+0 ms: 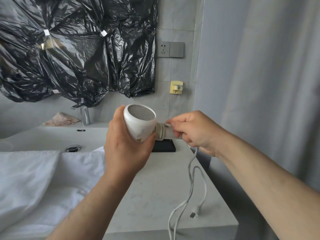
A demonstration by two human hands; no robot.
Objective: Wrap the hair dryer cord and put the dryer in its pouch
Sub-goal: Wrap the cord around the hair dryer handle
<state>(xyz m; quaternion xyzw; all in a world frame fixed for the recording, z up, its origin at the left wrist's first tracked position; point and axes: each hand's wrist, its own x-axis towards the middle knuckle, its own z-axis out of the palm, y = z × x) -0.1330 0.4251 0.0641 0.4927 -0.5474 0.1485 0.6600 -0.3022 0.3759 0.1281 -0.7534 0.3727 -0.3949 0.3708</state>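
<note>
I hold a white hair dryer above the counter, its mesh intake facing up. My left hand grips the dryer's head from below. My right hand is closed around the handle and pinches the white cord against it. A few turns of cord are wound tight around the handle next to the head. The rest of the cord hangs down in loops, and the plug dangles just above the counter's right edge. A flat black item, perhaps the pouch, lies on the counter under the dryer.
A white towel covers the counter's left part and the sink's front. Behind are the sink drain, a chrome faucet and a crumpled cloth. The wall holds a socket, a yellow hook and black plastic sheeting.
</note>
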